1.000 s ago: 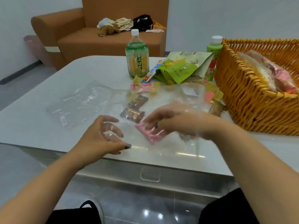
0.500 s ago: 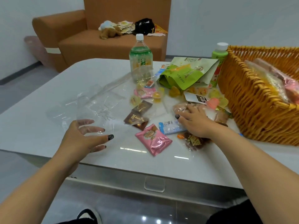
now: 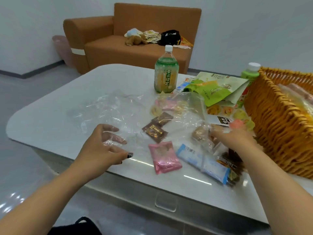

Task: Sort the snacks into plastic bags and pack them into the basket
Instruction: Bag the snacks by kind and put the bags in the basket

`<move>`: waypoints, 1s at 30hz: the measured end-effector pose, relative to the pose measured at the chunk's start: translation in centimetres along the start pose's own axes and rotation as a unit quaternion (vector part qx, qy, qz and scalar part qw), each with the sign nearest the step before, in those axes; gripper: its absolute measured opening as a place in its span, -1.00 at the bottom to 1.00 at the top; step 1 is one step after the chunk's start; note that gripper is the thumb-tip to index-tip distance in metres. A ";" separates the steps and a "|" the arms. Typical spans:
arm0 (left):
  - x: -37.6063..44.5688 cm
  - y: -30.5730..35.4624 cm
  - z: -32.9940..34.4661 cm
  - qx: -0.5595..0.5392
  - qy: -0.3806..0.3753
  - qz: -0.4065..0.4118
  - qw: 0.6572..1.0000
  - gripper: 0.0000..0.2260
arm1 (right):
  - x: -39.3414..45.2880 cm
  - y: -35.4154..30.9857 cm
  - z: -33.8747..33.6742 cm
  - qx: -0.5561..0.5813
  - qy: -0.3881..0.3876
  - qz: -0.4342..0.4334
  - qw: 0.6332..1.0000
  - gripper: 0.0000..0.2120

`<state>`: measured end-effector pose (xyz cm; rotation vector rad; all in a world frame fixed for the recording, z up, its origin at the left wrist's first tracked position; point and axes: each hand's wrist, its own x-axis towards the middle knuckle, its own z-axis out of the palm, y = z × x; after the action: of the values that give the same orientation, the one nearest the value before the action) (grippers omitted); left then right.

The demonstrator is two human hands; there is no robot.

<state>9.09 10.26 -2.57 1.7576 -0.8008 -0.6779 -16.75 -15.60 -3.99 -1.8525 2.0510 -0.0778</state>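
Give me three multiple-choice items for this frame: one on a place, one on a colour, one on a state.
1. Where does the woven wicker basket stand?
A. at the table's right side
B. on the sofa
C. on the floor

2. What colour is the flat foil snack packet lying between the two hands?
A. pink
B. black
C. orange

3. How does the tall green tea bottle stand?
A. lying down, uncapped
B. upright, white cap on
C. inside the basket

Key: 1 A, the basket rests on the white table at its right edge. 2 A, its wrapper is shiny pink. 3 B, it stands upright behind the snacks with its cap in place.
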 end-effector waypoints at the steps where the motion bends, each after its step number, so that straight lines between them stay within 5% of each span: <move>1: 0.0 -0.1 0.1 0.006 -0.006 0.001 1.000 -0.42 | 0.2 -0.5 0.1 0.030 -0.008 0.003 1.000 0.29; 3: 0.0 0.0 0.0 0.014 -0.013 0.002 1.000 -0.42 | -1.0 -2.3 -0.2 0.119 -0.026 0.021 0.992 0.21; 8: 0.3 -0.6 -0.6 0.030 -0.002 -0.002 1.000 -0.44 | -3.2 -4.2 -1.4 0.156 -0.108 -0.014 0.982 -0.63; 13: 0.8 -1.1 -0.7 0.029 0.019 -0.010 0.999 -0.44 | -4.7 -4.6 -0.5 0.292 -0.128 -0.084 0.944 -0.82; 20: 0.9 -0.9 -0.8 0.027 0.016 -0.005 1.000 -0.35 | -6.1 -2.7 -2.2 0.479 -0.094 -0.104 0.867 -0.76; 26: 0.5 -0.5 -0.3 0.027 0.006 0.008 1.000 -0.29 | -8.0 -0.1 -3.0 0.665 -0.172 -0.059 0.724 -0.65; 30: 0.1 -0.2 0.5 0.030 0.001 0.040 0.999 -0.23 | -10.1 0.9 -3.8 0.698 -0.269 -0.056 0.661 -0.85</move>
<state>8.78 9.97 -2.96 1.7711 -0.8925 -0.6039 -18.13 -6.50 1.67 -0.7624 0.8124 -0.7785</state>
